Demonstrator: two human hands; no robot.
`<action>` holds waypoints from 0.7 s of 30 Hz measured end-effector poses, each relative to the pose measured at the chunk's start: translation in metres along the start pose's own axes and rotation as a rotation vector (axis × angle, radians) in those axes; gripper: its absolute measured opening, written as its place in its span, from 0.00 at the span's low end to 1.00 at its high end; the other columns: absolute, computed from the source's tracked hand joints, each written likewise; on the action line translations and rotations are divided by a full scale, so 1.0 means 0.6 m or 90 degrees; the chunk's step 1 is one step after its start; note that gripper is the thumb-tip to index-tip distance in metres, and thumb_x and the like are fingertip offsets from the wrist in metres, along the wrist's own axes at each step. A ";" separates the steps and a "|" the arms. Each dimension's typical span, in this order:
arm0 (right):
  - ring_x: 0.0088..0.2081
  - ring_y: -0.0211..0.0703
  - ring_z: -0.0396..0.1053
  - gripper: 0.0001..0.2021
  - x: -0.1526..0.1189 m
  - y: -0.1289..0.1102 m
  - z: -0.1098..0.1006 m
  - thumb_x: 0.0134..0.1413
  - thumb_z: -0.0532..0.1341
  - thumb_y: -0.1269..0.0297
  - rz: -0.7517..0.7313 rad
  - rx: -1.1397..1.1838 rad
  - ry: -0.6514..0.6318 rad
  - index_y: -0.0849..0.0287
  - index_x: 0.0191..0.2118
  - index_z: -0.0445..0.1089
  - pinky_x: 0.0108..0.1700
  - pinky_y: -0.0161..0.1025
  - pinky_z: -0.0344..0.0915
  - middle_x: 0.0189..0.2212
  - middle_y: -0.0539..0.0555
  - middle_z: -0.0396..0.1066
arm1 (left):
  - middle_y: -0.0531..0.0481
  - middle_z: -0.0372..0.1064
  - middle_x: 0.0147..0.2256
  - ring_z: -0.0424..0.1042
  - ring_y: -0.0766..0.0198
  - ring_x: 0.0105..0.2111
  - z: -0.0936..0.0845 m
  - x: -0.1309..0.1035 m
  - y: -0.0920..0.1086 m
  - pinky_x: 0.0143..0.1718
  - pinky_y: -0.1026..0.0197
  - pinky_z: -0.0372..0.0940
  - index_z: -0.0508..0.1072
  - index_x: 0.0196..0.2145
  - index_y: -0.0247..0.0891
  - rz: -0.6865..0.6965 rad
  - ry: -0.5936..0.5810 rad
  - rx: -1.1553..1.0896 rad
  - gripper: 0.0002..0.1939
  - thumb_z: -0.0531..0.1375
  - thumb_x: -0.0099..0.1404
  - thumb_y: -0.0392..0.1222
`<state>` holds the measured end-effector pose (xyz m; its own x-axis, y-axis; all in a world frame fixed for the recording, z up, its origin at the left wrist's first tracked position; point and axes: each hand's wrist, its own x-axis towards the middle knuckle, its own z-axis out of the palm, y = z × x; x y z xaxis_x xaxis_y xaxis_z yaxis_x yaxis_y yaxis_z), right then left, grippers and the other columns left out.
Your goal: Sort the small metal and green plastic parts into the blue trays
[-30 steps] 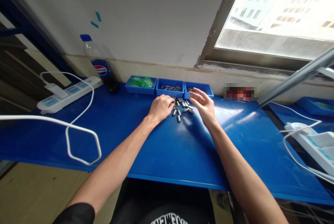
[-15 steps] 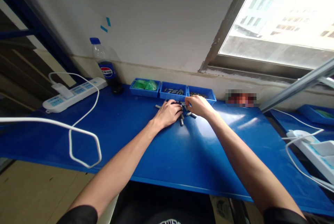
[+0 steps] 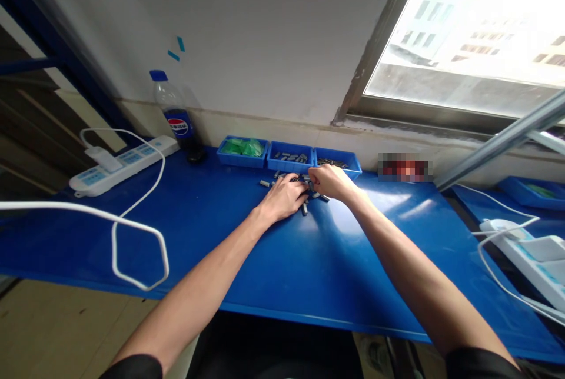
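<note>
Small grey block-like pieces [image 3: 304,209] lie scattered on the blue table [image 3: 282,273], just in front of three blue bins. My left hand [image 3: 285,198] rests palm down over part of this scatter, its fingers stretched and apart. Beside it on the right, my right hand [image 3: 332,182] has its fingers curled together close above the pieces; what they hold, if anything, is hidden. Similar grey pieces lie in the middle bin [image 3: 282,167]. The right bin [image 3: 356,168] contains thin, dark, stick-like pieces, partly behind my right hand.
Green plastic packets fill the left bin [image 3: 233,160]. A cola bottle [image 3: 179,126] and a white power strip [image 3: 101,174] stand at the back left, with a white cable [image 3: 145,228] looping over the table. A metal bar [image 3: 498,138] slants at the right.
My right hand has shifted slightly toward my left hand, over the pieces. My left hand stays spread on them. The whole view has shifted slightly.
</note>
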<state>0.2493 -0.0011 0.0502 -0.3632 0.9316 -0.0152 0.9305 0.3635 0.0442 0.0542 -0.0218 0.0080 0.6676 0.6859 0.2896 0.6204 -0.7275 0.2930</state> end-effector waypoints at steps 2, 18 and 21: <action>0.35 0.47 0.74 0.05 -0.006 0.004 -0.002 0.53 0.63 0.69 -0.010 0.020 0.032 0.55 0.37 0.75 0.34 0.37 0.56 0.33 0.55 0.78 | 0.45 0.78 0.54 0.66 0.49 0.62 0.002 0.000 0.000 0.64 0.46 0.63 0.78 0.55 0.39 -0.001 0.006 -0.008 0.17 0.57 0.75 0.43; 0.37 0.48 0.79 0.18 -0.082 -0.012 0.063 0.46 0.74 0.50 0.098 0.944 0.258 0.58 0.38 0.79 0.43 0.43 0.73 0.34 0.55 0.81 | 0.46 0.81 0.44 0.77 0.57 0.47 0.005 0.012 0.012 0.54 0.53 0.71 0.82 0.45 0.38 -0.003 0.228 -0.189 0.10 0.61 0.72 0.43; 0.34 0.46 0.77 0.18 -0.085 -0.019 0.056 0.45 0.75 0.49 0.122 0.964 0.276 0.58 0.36 0.80 0.40 0.42 0.73 0.32 0.54 0.80 | 0.45 0.81 0.42 0.77 0.57 0.45 0.007 0.011 0.011 0.51 0.53 0.72 0.81 0.44 0.38 0.007 0.235 -0.180 0.09 0.62 0.72 0.42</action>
<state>0.2586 -0.0530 0.0166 0.0215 0.9871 0.1587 0.0501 0.1575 -0.9862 0.0644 -0.0223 0.0077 0.4502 0.6749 0.5847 0.4425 -0.7373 0.5104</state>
